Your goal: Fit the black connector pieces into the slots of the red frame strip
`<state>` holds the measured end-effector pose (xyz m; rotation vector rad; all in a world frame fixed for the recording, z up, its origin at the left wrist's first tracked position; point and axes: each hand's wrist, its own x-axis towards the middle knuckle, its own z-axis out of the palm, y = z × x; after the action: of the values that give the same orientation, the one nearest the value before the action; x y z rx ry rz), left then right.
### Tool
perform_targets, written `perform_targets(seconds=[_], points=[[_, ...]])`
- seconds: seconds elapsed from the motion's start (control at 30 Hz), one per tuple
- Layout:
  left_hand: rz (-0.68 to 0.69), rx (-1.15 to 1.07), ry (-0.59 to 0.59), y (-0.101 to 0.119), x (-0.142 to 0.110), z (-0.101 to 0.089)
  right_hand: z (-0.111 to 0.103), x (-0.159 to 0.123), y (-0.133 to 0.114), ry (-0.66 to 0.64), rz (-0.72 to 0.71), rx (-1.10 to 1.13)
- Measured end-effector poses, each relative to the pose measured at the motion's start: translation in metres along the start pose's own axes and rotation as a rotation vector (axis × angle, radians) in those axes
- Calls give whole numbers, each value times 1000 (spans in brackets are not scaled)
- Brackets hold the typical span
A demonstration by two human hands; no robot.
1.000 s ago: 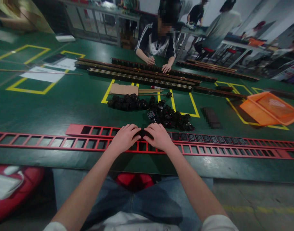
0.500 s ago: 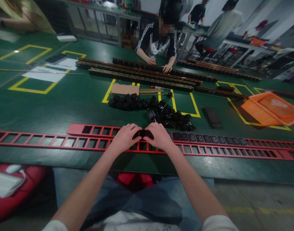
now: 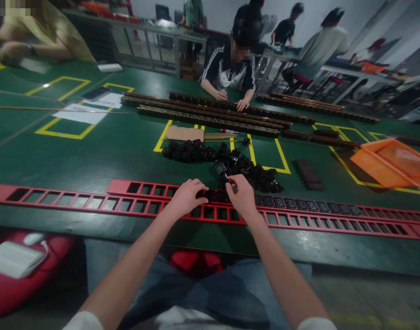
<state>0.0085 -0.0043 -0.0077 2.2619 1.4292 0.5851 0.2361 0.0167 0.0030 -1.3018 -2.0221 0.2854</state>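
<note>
Two long red slotted frames [image 3: 103, 206] lie side by side along the near table edge. My left hand [image 3: 189, 197] rests over the rear frame, its thumb and fingers curved against the left side of a black block [image 3: 215, 195] in a slot. My right hand [image 3: 242, 196] is raised just right of that block, fingers half curled and apart; a dark spot shows between thumb and index finger, too small to name. Close to its fingertips lies a square black piece [image 3: 221, 168] with a light outline, at the edge of a pile of black pieces [image 3: 254, 170]. Similar black pieces [image 3: 290, 203] fill slots farther right.
Behind the pile lie a cardboard piece [image 3: 184, 133] and thin rods [image 3: 220, 135]. Long dark strips [image 3: 210, 114] lie farther back, where a co-worker's hands [image 3: 243, 104] work. An orange basket [image 3: 391, 160] stands at right, white paper [image 3: 81, 114] at left.
My right hand has come off the black block and moved up and right toward the pile. My left hand stays by the block. The view has shifted slightly.
</note>
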Motion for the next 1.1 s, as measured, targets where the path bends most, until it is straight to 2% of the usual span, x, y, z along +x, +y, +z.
perform_targets(seconds=[0.07, 0.23, 0.37, 0.47, 0.53, 0.6, 0.67, 0.9, 1.1], points=[[-11, -35, -3, 3, 2, 2, -5, 6, 1, -47, 94, -95], [-24, -30, -5, 18, 8, 9, -10, 26, -17, -327, 222, -474], [-34, 35, -12, 30, 11, 15, 1, 34, -27, -390, 299, -583], [40, 89, -25, 30, 7, 14, 11, 29, -22, -322, 293, -469], [73, 108, 3, 24, 0, 11, 15, 23, -17, -224, 221, -304], [24, 101, 71, 15, -7, 7, 16, 16, -14, -135, 98, -113], [-31, 91, 123, 7, -13, 2, 15, 11, -16, -102, -15, 32], [-61, -36, 106, 0, -16, -1, 10, 8, -31, -138, -85, 219], [0, 35, 63, -1, -19, -1, 26, 5, -30, -222, -165, 208]])
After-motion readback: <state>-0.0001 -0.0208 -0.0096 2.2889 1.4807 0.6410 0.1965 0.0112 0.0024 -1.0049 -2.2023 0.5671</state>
